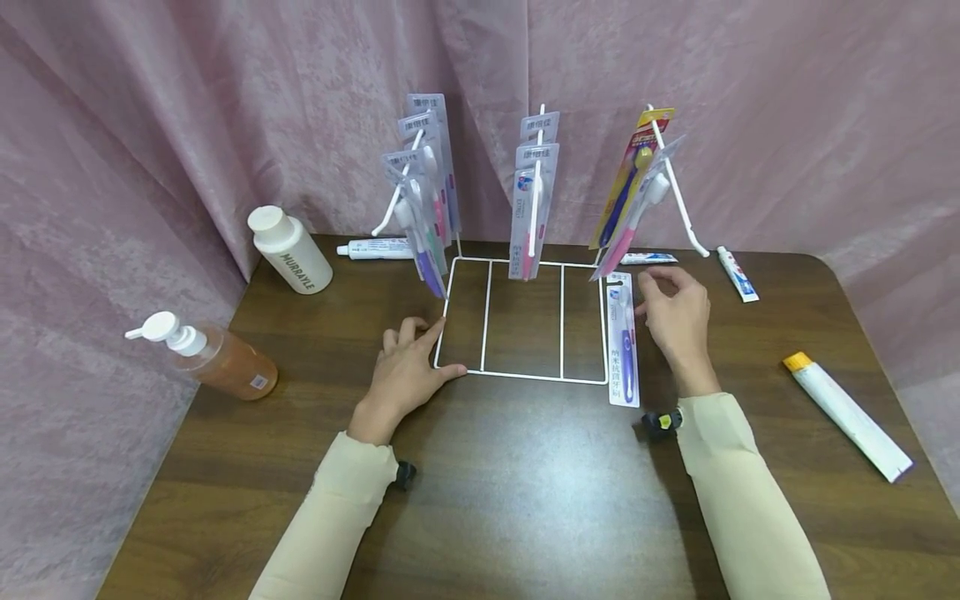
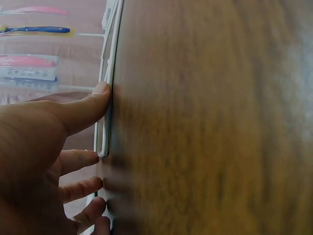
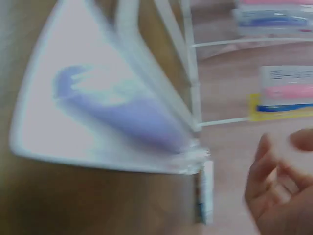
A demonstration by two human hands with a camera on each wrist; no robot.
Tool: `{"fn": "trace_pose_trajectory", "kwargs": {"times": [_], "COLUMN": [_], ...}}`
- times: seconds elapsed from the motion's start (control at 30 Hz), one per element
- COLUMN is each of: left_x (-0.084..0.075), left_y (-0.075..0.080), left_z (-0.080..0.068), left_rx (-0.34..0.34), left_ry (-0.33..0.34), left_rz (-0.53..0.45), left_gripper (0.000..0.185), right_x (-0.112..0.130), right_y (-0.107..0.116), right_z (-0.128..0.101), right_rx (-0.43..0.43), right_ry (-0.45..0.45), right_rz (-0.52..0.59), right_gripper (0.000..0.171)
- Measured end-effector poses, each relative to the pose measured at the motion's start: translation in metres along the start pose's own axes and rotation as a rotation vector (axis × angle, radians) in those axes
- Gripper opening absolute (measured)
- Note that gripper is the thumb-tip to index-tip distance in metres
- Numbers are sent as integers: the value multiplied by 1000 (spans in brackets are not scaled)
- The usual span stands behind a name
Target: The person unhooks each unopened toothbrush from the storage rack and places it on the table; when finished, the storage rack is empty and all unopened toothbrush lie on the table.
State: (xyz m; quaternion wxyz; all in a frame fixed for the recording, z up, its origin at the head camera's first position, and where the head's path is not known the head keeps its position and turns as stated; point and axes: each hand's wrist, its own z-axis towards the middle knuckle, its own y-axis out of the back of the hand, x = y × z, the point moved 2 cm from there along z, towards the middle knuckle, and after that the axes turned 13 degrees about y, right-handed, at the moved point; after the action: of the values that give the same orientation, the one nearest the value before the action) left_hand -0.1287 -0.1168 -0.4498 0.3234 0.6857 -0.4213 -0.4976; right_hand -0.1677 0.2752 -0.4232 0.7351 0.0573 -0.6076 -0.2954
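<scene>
A brown wooden table (image 1: 525,492) backed by a pink curtain (image 1: 150,125) carries a white wire rack (image 1: 525,321), its flat base lying on the wood and its upright prongs hung with packaged toothbrushes (image 1: 534,196). The left hand (image 1: 408,371) lies flat on the table with straight fingers spread, the grip open; its thumb and forefinger touch the near left corner of the rack base. The left wrist view shows what the head view cannot: the thumb tip (image 2: 100,90) pressed right against the wire, the other fingers on the wood below it. The right hand (image 1: 675,317) hovers loosely curled and holds nothing, its grip open. Just to its left, along the right edge of the rack, lies a toothbrush pack (image 1: 622,337) with a purple brush, flat on the table; the right wrist view shows it only as a blur. Far left of the left hand stand a white bottle (image 1: 288,248) and a pump bottle (image 1: 213,357) of orange-brown liquid. Right of the right hand lies a white tube with an orange cap (image 1: 847,412); smaller tubes (image 1: 737,273) lie behind the rack.
</scene>
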Motion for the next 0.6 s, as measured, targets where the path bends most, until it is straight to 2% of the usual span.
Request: {"fn": "trace_pose_trajectory", "kwargs": {"times": [0.13,0.23,0.37,0.6], "left_x": [0,0,0,0], "left_y": [0,0,1,0], "left_z": [0,0,0,0], "left_rx": [-2,-1,0,-3], "left_ry": [1,3,4,1], "left_rz": [7,6,6,-1], "left_gripper": [97,97,98,97], "right_x": [30,48,62,67], "right_y": [3,4,2,-2], "right_z": [10,18,25,27], "right_rx": [-81,-85,-51,-57], "right_ry": [152,239,294,294], "right_rz": [398,584,688,724], "right_gripper": [33,34,33,29]}}
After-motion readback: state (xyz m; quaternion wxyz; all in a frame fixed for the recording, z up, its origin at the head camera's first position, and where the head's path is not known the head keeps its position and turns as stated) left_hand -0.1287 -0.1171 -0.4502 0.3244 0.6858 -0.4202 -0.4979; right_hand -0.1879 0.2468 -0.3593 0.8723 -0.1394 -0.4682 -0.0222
